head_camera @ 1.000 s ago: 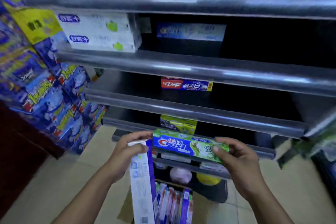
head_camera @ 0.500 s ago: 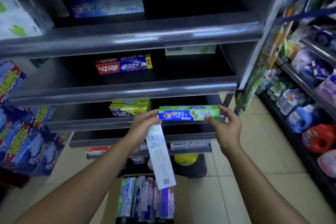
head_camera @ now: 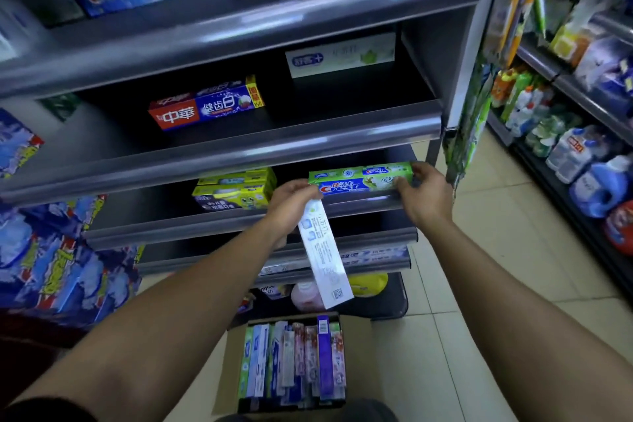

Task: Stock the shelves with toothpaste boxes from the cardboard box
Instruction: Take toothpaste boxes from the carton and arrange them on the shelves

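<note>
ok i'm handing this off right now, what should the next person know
Left hand holds a white toothpaste box, hanging down.
Right hand grips the green Crest box at a shelf's front edge, right of the yellow boxes, not released.
Done: shelves hold only a few boxes.
Left: place both, then empty the cardboard box on the floor, nearly full.

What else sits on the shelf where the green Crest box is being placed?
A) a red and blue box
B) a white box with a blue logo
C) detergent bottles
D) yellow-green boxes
D: the yellow-green boxes stand beside the green Crest box on that shelf; the right hand grips its end, the left hand holds a white box.
</note>
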Motion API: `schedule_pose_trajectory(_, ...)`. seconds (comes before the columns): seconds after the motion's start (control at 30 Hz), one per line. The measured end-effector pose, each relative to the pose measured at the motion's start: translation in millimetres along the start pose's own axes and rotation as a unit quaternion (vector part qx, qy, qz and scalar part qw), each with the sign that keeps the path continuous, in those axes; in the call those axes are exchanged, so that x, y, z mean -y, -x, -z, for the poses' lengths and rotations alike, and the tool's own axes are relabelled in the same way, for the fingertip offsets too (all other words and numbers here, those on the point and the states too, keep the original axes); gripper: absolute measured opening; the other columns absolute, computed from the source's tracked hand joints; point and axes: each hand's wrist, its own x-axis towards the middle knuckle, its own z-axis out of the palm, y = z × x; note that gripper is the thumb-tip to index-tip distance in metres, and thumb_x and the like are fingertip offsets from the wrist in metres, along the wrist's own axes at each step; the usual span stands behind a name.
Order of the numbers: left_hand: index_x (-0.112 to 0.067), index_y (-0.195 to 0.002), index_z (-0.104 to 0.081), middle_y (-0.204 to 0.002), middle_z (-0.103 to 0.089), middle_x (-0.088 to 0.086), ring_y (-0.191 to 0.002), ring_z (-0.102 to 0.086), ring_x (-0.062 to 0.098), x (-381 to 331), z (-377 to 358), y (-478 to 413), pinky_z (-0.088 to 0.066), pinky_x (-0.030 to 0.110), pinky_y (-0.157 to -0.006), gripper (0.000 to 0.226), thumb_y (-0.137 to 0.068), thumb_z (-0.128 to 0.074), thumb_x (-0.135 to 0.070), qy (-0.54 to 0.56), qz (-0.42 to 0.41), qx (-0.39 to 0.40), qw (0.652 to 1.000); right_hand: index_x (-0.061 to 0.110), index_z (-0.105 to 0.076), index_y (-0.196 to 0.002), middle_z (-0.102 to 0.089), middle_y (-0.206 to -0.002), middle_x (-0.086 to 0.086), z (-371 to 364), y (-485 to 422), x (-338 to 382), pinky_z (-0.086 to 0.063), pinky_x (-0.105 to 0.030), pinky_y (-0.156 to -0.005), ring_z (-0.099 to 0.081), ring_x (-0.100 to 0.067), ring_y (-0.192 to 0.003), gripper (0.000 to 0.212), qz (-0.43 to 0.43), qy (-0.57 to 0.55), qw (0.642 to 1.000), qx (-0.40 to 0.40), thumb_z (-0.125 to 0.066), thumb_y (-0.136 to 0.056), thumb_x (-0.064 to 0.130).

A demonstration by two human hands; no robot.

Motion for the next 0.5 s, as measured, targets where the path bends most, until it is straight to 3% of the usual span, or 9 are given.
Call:
schedule_pose_trajectory(0.17, -0.024, -0.100, -0.067, -0.063, -0.069, -0.007, -0.063, -0.065, 0.013, -1, 4, -3, -0.050, 0.023, -0.053, 0.012, -0.088, -0.071, -0.025, 0.004, 0.010, 0.000, 1.000, 0.021, -0.061, -0.135, -0.071, -0.125, -0.007, -1, -2, 4, -0.051, -0.037, -0.090, -0.065, -0.033, -0.113, 0.043, -0.009, 0.038, 0.999, 0.017, -0.067, -0.093, 0.030)
schedule_pose_trajectory(0.27, -0.020, -0.107, -0.060, -0.079, -0.070, -0.001, -0.068, -0.066, 0.016, -3, 9, 4, -0.051, 0.030, -0.060, 0.029, -0.084, -0.075, -0.028, 0.031, 0.003, -0.042, 0.999, 0.018, -0.048, -0.148, -0.062, -0.139, -0.007, 3, 10, 12, -0.049, -0.042, -0.097, -0.059, -0.034, -0.123, 0.059, -0.024, 0.052, 0.998, 0.009, -0.068, -0.094, 0.029)
schedule_pose_trajectory(0.33, -0.018, -0.093, -0.054, -0.079, -0.068, 0.000, -0.072, -0.065, 0.020, -5, 13, 16, -0.051, 0.038, -0.066, 0.031, -0.077, -0.077, -0.031, 0.069, -0.007, -0.090, 0.994, 0.014, -0.048, -0.148, -0.058, -0.143, -0.006, 7, 32, 21, -0.048, -0.042, -0.100, -0.060, -0.030, -0.119, 0.059, 0.006, 0.034, 0.999, -0.026, -0.069, -0.094, 0.025)
schedule_pose_trajectory(0.43, -0.019, -0.085, -0.042, -0.080, -0.073, 0.002, -0.079, -0.070, 0.026, -8, 18, 35, -0.057, 0.051, -0.075, 0.034, -0.085, -0.076, -0.026, 0.137, 0.014, -0.116, 0.984, 0.014, -0.069, -0.125, -0.070, -0.107, -0.001, 6, 79, 40, -0.057, -0.045, -0.087, -0.064, -0.018, -0.083, 0.036, 0.081, -0.029, 0.996, 0.001, -0.073, -0.091, 0.024)
schedule_pose_trajectory(0.5, -0.018, -0.089, -0.040, -0.089, -0.072, 0.008, -0.083, -0.069, 0.029, -16, 21, 46, -0.055, 0.049, -0.076, 0.036, -0.088, -0.076, -0.024, 0.165, 0.034, -0.124, 0.978, 0.017, -0.071, -0.123, -0.071, -0.102, 0.003, 0, 111, 59, -0.055, -0.043, -0.083, -0.060, -0.018, -0.090, 0.042, 0.153, 0.005, 0.984, 0.088, -0.076, -0.085, 0.035)
